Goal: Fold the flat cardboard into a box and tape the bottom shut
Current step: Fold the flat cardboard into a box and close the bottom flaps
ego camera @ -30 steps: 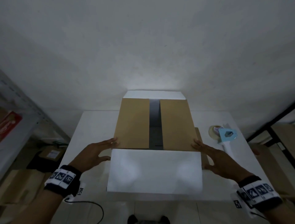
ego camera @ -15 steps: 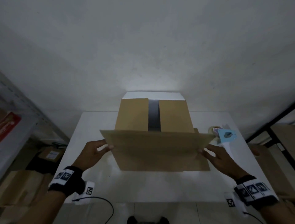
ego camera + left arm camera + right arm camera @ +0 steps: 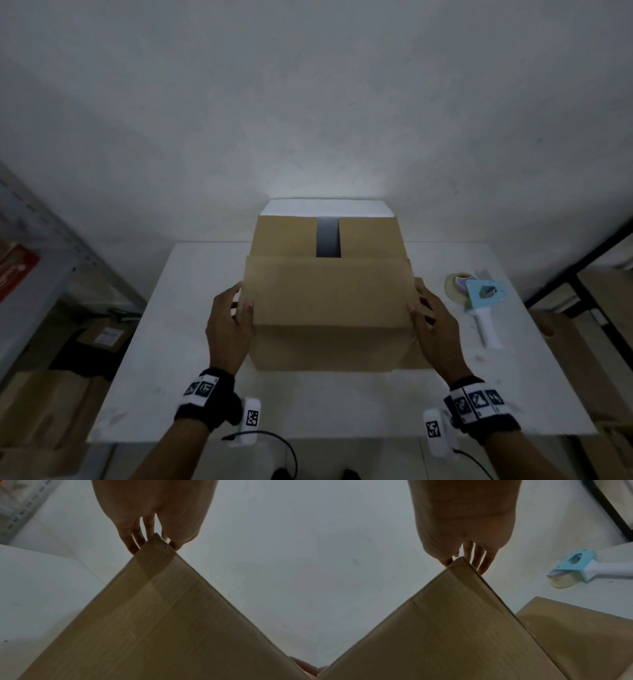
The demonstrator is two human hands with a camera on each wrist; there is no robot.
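Left hand and right hand pinch the box flap's corners; only the right wrist view shows the tape dispenser's roll clearly.

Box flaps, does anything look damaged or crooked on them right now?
Slight damage only: the near flap has a frayed, torn corner by the left hand. Otherwise it looks square between both hands; right hand.
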